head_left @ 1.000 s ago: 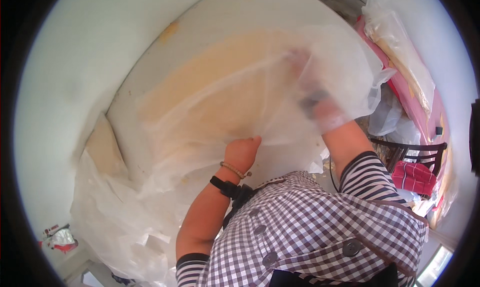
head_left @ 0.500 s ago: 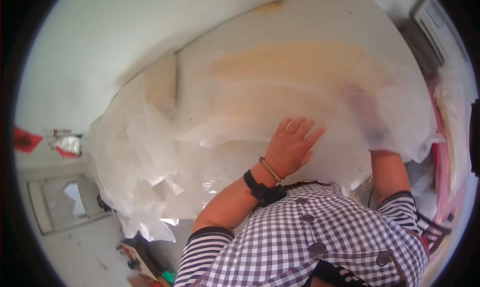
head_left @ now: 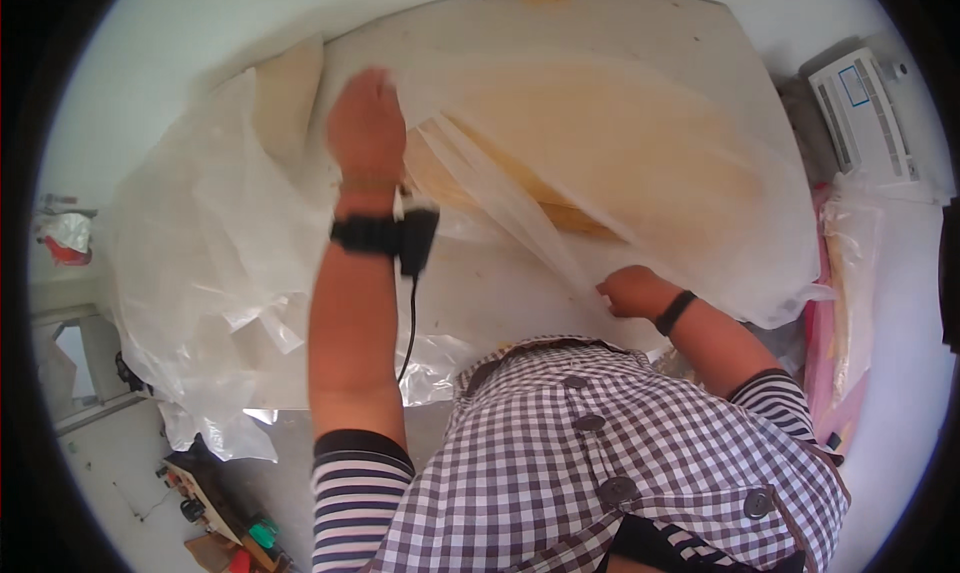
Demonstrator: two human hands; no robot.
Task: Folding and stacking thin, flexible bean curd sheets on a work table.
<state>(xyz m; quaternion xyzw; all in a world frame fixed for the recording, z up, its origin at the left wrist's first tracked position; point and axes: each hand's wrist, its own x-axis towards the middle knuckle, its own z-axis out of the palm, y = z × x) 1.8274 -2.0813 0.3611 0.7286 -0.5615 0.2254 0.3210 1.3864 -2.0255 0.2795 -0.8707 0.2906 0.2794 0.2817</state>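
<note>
A translucent plastic sheet (head_left: 680, 203) is spread over a flat yellowish-tan layer (head_left: 570, 216) on the pale table (head_left: 640, 18). A loose fold of it slants down toward me, leaving a strip of the tan layer bare. At the fold's near end, my right hand (head_left: 640, 291) pinches the plastic with curled fingers. My left hand (head_left: 368, 128) is raised farther off, left of the tan layer, its fingers closed and slightly blurred. Whether plastic is inside that fist is hidden.
More crumpled translucent plastic (head_left: 190, 253) drapes over the table's left end, beside a tan piece (head_left: 287, 98). On the right are a white appliance (head_left: 865, 113) and a plastic-wrapped pink bundle (head_left: 835, 313). Lower left, a small bench (head_left: 225, 518) holds several items.
My left hand has swung from near my body to the far left and closed. My right hand has come back toward me from the far right, drawing up a plastic fold.
</note>
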